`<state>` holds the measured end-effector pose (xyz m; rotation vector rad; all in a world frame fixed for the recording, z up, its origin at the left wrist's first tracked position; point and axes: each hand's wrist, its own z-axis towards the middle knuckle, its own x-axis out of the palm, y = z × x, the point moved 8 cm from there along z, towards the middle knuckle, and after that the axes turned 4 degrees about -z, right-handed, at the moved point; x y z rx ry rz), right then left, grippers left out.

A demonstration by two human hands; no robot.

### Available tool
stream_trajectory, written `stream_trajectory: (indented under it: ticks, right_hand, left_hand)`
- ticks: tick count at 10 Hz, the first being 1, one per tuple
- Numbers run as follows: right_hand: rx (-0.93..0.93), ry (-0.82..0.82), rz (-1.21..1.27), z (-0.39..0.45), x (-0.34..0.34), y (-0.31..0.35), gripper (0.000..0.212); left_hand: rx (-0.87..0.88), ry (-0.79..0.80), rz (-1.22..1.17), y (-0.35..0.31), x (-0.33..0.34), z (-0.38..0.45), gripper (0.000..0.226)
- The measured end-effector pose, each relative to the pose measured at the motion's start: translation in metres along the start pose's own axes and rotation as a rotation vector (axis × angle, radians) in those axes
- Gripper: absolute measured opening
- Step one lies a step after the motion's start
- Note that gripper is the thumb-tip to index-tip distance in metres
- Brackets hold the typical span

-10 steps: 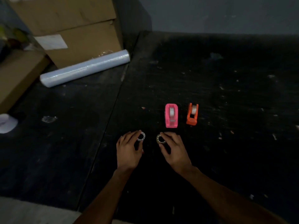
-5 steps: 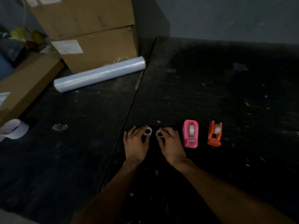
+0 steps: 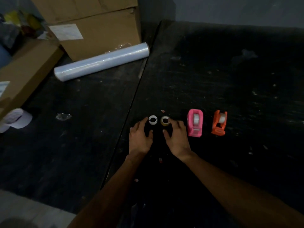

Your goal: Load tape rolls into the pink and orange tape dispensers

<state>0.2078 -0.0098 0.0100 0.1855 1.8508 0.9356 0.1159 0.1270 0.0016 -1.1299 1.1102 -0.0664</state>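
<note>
Tape rolls lay flat side by side toward the near middle of the black tabletop [image 3: 213, 76]: a white roll [image 3: 153, 120] and a yellowish roll [image 3: 165, 121], apart by a small gap. I saw my left hand [image 3: 139, 137] resting palm down just short of the white roll, fingers spread loosely, its forefinger tip beside the roll's left rim and gripping nothing. My right hand [image 3: 176, 138] lay the same way, fingers loose, one fingertip touching the yellowish roll's right edge without closing on it.

Just right of that hand stood the pink dispenser [image 3: 195, 125], and further right, apart from it, the orange dispenser [image 3: 219, 122]; each showed a clear roll seated inside.

The surface was dark, scuffed and flecked with pale scraps, a seam [image 3: 131, 102] running from the near edge toward the far edge. By the left edge sat a white cap [image 3: 15, 120]. Farther back a roll of stretch film [image 3: 102, 61] lay diagonally against stacked cardboard boxes [image 3: 98, 30] at the far left corner. One box carried a white label [image 3: 66, 32]; I could not read its print. Behind rose a plain grey wall [image 3: 230, 9].
</note>
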Motion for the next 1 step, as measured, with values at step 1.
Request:
stream_trajectory:
  ticks: [1]
  right_hand:
    - [0.004,0.041,0.043,-0.0299,0.0017,-0.0203,0.047]
  left_hand:
    - [0.036,0.000,0.057,-0.0021,-0.0017,-0.0308,0.035]
